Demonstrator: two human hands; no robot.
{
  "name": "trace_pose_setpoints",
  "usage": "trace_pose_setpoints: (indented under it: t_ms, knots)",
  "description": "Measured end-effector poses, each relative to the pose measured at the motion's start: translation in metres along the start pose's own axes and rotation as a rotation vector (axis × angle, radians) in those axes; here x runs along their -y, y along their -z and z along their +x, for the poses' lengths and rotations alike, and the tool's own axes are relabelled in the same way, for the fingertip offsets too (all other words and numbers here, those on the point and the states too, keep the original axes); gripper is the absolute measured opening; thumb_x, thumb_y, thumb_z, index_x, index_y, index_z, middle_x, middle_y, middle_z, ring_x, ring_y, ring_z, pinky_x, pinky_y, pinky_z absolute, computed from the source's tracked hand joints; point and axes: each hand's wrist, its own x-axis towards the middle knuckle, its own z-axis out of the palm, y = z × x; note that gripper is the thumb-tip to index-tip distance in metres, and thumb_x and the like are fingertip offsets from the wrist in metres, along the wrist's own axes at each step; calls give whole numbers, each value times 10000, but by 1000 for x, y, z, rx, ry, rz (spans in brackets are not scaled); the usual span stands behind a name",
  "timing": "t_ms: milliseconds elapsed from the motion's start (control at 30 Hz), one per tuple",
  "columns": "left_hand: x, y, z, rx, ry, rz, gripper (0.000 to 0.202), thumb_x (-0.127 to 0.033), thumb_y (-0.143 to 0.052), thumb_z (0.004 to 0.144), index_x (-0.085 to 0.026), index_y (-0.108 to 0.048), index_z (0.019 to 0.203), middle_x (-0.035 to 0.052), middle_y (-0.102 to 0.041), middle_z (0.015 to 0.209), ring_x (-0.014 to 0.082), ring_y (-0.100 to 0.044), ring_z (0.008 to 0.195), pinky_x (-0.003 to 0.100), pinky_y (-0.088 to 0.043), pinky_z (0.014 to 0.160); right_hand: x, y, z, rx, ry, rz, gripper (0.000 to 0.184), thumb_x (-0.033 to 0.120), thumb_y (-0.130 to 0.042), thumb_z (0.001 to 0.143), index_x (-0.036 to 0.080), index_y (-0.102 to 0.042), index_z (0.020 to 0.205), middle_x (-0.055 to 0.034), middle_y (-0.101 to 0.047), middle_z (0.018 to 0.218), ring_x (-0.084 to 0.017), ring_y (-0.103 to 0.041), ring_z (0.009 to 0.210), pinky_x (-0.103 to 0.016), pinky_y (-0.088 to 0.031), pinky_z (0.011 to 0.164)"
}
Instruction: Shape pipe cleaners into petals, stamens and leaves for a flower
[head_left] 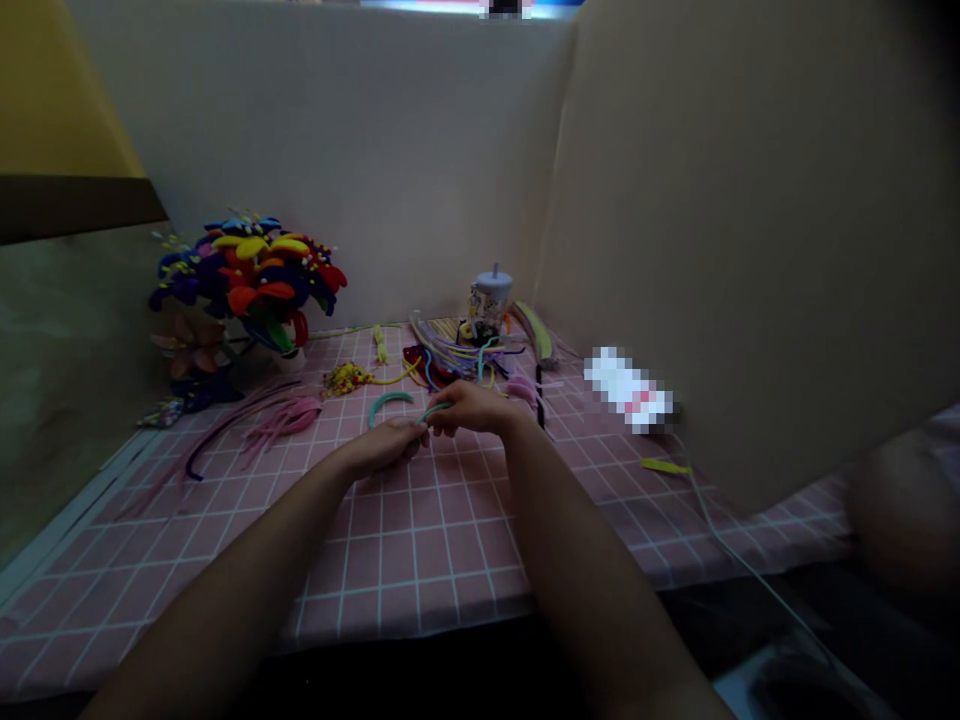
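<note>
Both my hands meet over the middle of the checked tablecloth. Between my left hand [386, 447] and my right hand [471, 408] runs a thin green pipe cleaner [433, 410], pinched by the fingers of each. My left fingertips are partly hidden, and my right fingers bend down over the pipe cleaner. Just beyond my left hand, a curved green pipe cleaner piece [386, 402] shows; whether it joins the held one I cannot tell. Pink pipe cleaners [283, 425] lie to the left of my hands, and a yellow beaded bunch [347, 378] lies behind them.
A colourful bouquet of fuzzy flowers [259, 270] stands at back left. A lidded cup [493, 295] stands behind among bundled pipe cleaners [442, 340]. Tall pale panels [337, 150] enclose the table. On the right are a blurred-out bright phone-like object [628, 388], a cable [720, 535] and a yellow strip [664, 466].
</note>
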Motion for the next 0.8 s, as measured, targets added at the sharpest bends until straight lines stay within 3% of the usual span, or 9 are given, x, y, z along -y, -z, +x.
trace_pose_setpoints:
  t_ms: [233, 400, 567, 800]
  knots:
    - [8, -8, 6, -61, -170, -92, 263, -427, -383, 830, -186, -386, 725, -83, -285, 510, 36, -209, 371, 159, -144, 351, -10, 6, 1, -48, 25, 247, 182, 272, -652, 697, 110, -641, 779, -21, -633, 651, -77, -564, 550, -189, -467, 542]
    - [7, -5, 2, -66, -137, -212, 271, -452, -342, 847, -204, -349, 738, -99, -233, 481, 39, -163, 336, 155, -118, 327, -9, 5, 4, -195, -5, 343, 188, 255, -647, 718, 121, -593, 838, -26, -640, 660, -95, -590, 547, -216, -492, 554]
    - [2, -3, -3, -88, -128, -239, 268, -444, -320, 861, -209, -326, 731, -100, -219, 485, 37, -153, 328, 137, -121, 314, -4, -2, 7, -137, 18, 409, 224, 325, -623, 740, 122, -571, 819, -35, -641, 689, -87, -580, 535, -219, -485, 547]
    - [8, 0, -2, 47, -96, -295, 285, -474, -388, 828, -209, -336, 739, -95, -231, 507, 33, -161, 339, 134, -127, 312, 4, -14, 9, -221, 114, 297, 223, 320, -626, 718, 104, -575, 735, 23, -561, 553, -49, -485, 458, -174, -384, 457]
